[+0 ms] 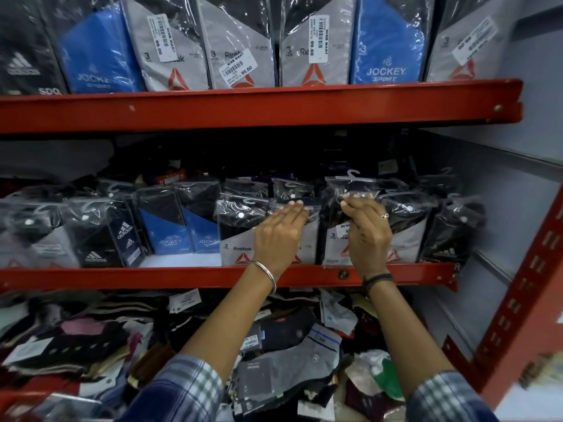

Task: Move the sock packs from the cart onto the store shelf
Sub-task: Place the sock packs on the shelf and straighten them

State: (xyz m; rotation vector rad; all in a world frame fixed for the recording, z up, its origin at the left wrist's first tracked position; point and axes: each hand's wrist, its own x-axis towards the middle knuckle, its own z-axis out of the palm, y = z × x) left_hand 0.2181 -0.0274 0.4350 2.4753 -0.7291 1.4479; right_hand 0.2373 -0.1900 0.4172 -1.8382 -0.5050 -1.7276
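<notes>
Dim, bluish overhead light, glare on plastic sock packs [240,41], deep mid-shelf shadow, blurred, bowed edges.

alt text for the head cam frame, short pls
Two bare hands reach onto the middle red shelf: the left hand lies flat on a Reebok sock pack, the right hand pinches the top of a neighbouring pack. More packs line the shelf above; loose socks pile below.

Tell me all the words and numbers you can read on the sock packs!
"JOCKEY SPORT": blue plastic-wrapped pack, top shelf.
"NINE MART", "99.00": white price sticker on a grey top-shelf pack.
"3", "Reebok": grey-and-black pack, middle shelf.
"adidas": black pack, middle shelf.
"JOCKEY": blue-and-black pack, middle shelf.
Barcodes, small print and the loose socks' tags below: too small or blurred.
</notes>
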